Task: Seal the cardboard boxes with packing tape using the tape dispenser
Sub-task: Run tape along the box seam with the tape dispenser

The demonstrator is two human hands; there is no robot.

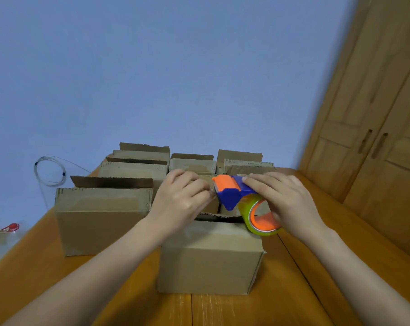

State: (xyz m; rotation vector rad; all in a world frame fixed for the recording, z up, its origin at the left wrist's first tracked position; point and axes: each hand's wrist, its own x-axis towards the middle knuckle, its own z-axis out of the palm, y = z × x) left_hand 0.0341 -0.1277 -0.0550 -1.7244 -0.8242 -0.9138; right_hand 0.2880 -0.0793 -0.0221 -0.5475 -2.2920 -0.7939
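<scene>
A blue and orange tape dispenser (232, 192) with a roll of clear tape (261, 218) hangs just above the nearest cardboard box (211, 257). My right hand (285, 198) grips the dispenser and roll from the right. My left hand (184, 196) is at the dispenser's orange front end, fingers curled and pinching at the tape end there. The box's top flaps are mostly hidden behind both hands; a dark gap shows along its top edge.
Several more cardboard boxes with raised flaps stand behind and to the left, the nearest (102, 220) on the left. They sit on a wooden table (281, 307). A coiled wire (49, 171) hangs on the blue wall. Wooden cabinet doors (375, 142) stand on the right.
</scene>
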